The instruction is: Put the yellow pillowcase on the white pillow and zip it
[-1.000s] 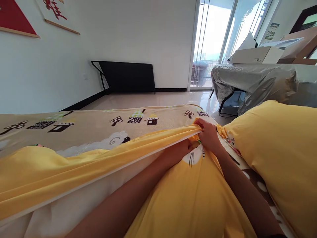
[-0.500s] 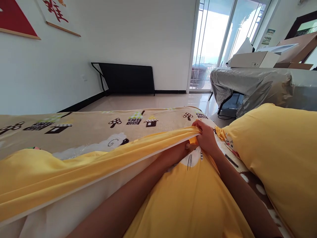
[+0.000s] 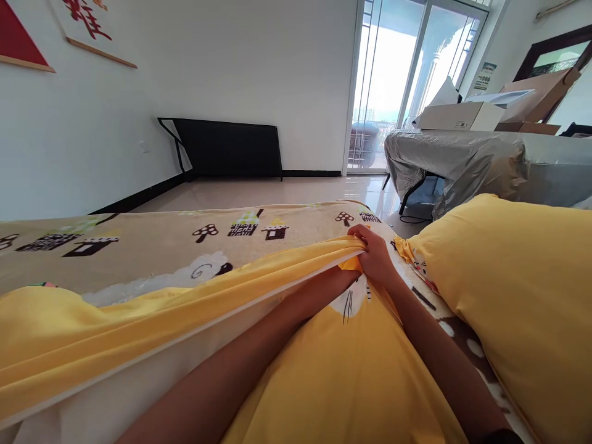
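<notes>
Plain white walls (image 3: pixel 314 80) meet a glossy pale floor (image 3: pixel 319 187) along a black baseboard (image 3: pixel 312 174). A black rectangular panel with a bent frame (image 3: pixel 231 151) stands against the far wall. Bright daylight enters through a tall white-framed glass door (image 3: pixel 383 80). At right, silvery plastic sheeting (image 3: pixel 444 145) drapes dark-legged furniture bearing a white box (image 3: pixel 456 117) and brown cardboard (image 3: pixel 539 98), near a dark-framed window (image 3: pixel 557 58). A red hanging (image 3: pixel 21 37) and a white scroll with red lettering (image 3: pixel 92 31) hang at left.
</notes>
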